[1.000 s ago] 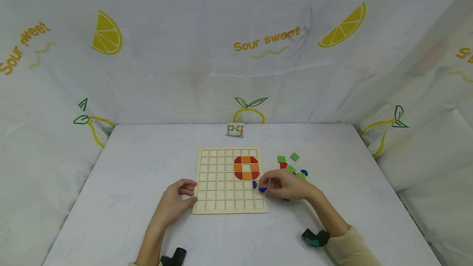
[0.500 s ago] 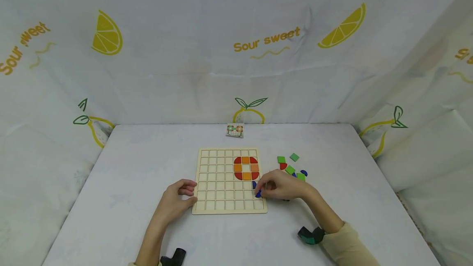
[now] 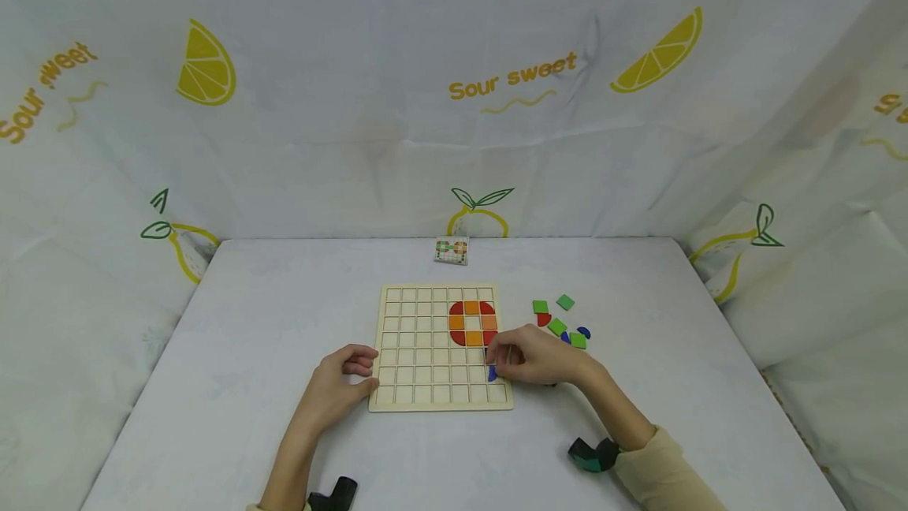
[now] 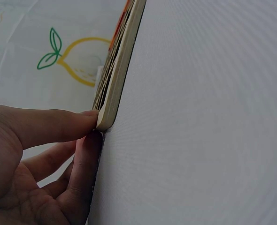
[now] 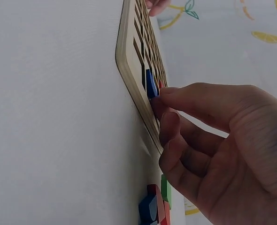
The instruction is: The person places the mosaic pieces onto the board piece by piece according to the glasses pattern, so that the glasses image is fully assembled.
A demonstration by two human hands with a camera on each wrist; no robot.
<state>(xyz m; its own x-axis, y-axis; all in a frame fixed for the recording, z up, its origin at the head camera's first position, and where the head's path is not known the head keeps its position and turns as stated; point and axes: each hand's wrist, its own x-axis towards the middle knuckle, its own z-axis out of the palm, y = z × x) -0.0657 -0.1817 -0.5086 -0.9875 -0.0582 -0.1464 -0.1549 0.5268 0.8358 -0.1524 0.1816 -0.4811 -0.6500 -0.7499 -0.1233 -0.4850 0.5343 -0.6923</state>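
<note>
A square wooden grid board (image 3: pixel 413 374) lies flat on the white table. My left hand (image 3: pixel 336 385) rests at its left edge; the straight thumb (image 4: pixel 58 124) touches the edge near a corner, and the other fingers are loosely bent. Over the right-hand column, my right hand (image 3: pixel 532 355) pinches a small blue piece (image 5: pixel 151 84) between thumb and index finger, right at the cells. Red corner pieces (image 3: pixel 456 337) and orange squares (image 3: pixel 471 307) form a ring in the board's upper right. A second blue piece below the ring is mostly hidden by my right fingers.
Loose green squares (image 3: pixel 565 302), a red piece (image 3: pixel 544 319) and blue pieces (image 3: pixel 584 332) lie right of the board. A small card (image 3: pixel 451 250) with a coloured pattern sits near the back edge. White cloth printed with lemons surrounds the table.
My right hand has shifted slightly left, bringing the blue piece from the board's right border over a right-column cell and turning it more upright. My left hand and the board stay still.
</note>
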